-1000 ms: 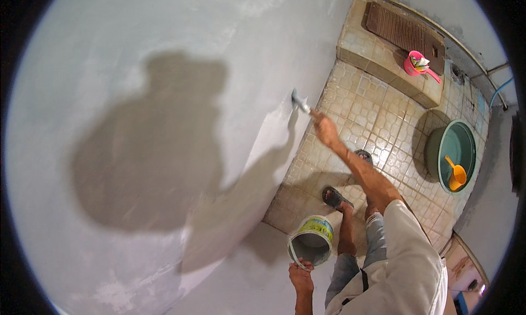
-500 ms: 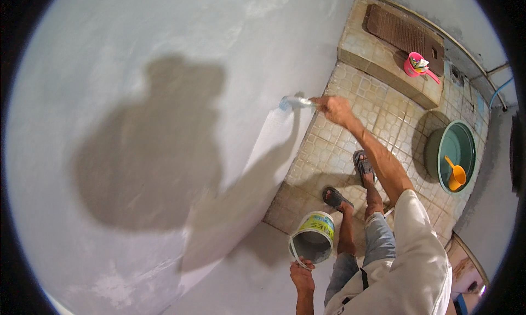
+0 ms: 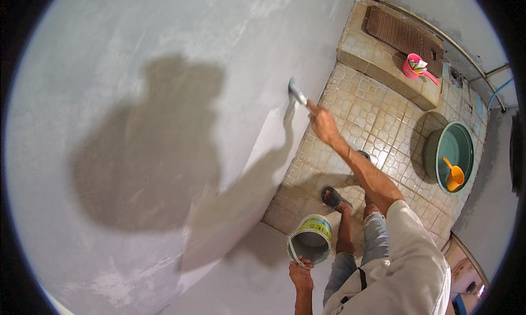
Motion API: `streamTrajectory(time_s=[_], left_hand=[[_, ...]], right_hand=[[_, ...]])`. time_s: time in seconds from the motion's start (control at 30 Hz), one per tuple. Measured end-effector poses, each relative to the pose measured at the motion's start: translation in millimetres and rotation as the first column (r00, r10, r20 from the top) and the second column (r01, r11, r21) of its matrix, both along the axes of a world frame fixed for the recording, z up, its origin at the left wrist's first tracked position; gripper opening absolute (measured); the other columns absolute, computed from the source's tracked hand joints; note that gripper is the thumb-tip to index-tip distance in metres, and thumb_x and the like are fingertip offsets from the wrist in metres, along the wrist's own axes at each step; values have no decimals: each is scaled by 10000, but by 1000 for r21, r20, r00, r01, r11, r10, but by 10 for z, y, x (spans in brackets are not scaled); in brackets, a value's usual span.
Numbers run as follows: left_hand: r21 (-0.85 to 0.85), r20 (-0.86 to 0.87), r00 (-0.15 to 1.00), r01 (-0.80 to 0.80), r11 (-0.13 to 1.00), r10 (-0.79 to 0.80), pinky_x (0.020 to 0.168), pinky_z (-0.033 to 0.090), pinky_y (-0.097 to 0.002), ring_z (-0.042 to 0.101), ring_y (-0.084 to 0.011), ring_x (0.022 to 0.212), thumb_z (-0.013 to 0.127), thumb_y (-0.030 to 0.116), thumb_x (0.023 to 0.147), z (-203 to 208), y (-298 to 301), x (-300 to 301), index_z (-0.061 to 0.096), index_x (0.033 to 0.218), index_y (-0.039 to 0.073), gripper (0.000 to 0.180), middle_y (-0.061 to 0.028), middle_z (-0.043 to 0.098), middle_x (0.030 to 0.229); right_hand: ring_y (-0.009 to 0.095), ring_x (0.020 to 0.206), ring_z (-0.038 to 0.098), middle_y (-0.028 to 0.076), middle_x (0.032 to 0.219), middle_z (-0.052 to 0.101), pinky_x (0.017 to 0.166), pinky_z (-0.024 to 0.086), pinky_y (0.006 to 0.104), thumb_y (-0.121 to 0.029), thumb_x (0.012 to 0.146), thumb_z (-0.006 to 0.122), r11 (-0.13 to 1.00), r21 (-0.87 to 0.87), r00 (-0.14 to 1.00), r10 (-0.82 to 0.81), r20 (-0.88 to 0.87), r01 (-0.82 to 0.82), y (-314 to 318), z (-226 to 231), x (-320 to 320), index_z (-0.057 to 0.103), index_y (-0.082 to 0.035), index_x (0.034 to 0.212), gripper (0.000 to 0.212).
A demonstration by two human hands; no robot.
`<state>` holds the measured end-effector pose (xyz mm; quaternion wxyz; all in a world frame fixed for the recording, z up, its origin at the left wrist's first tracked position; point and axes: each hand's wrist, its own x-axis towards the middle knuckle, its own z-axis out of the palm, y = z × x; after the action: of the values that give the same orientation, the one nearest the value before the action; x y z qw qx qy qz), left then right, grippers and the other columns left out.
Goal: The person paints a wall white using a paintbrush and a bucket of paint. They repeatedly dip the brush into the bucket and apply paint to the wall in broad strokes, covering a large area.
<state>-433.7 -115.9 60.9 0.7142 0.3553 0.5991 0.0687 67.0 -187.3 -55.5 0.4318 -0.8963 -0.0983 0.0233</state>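
My right hand (image 3: 324, 124) is closed round the handle of a paintbrush (image 3: 296, 92), its bristles against the grey wall (image 3: 241, 68). Below the brush a paler strip (image 3: 266, 133) runs along the lower wall, partly under my arm's shadow. Down by my legs, my left hand (image 3: 301, 274) grips the rim and handle of a small white bucket (image 3: 309, 239) with a yellow-green label. The bucket is tilted so its grey inside shows; how much it holds I cannot tell.
A tiled floor (image 3: 350, 117) lies under my sandalled feet. To the right stands a green tub (image 3: 456, 145) with an orange dipper (image 3: 455, 177) in it. A tiled ledge (image 3: 378, 71) carries a brown ribbed washboard (image 3: 400, 32) and a pink dipper (image 3: 415, 66) with packets inside.
My right hand has shifted slightly left and down, while the brush has turned and its bristles have swept upward along the wall. The bucket stays almost in place in my left hand.
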Motion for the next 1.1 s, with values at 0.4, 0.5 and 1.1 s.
streamTrajectory(time_s=[0.4,0.5,1.1], left_hand=[[16,-23,1000,4,1000,-3,743,522,-396,639,-261,804,348,426,1068,-5,-22,-19,579,1116,31,460,-138,673,894],[30,-22,1000,8,1000,-7,740,521,-402,642,-263,811,348,421,1068,1,-68,-35,578,1116,32,454,-136,671,896],[6,-82,996,-42,999,42,726,488,-420,625,-267,792,333,405,1063,-38,-55,43,564,1080,40,432,-110,645,850]], right_hand=[[340,922,698,115,1070,724,769,567,439,-93,892,653,907,-187,926,373,-58,-377,-413,336,-129,662,-243,1323,457],[336,932,711,119,1094,738,792,567,438,-149,901,660,913,-241,941,338,-4,-329,-548,346,460,683,-245,1296,407],[386,1040,669,197,1142,678,855,548,489,-102,886,637,976,-62,971,201,-126,-210,-395,-244,-8,587,-205,1393,520]])
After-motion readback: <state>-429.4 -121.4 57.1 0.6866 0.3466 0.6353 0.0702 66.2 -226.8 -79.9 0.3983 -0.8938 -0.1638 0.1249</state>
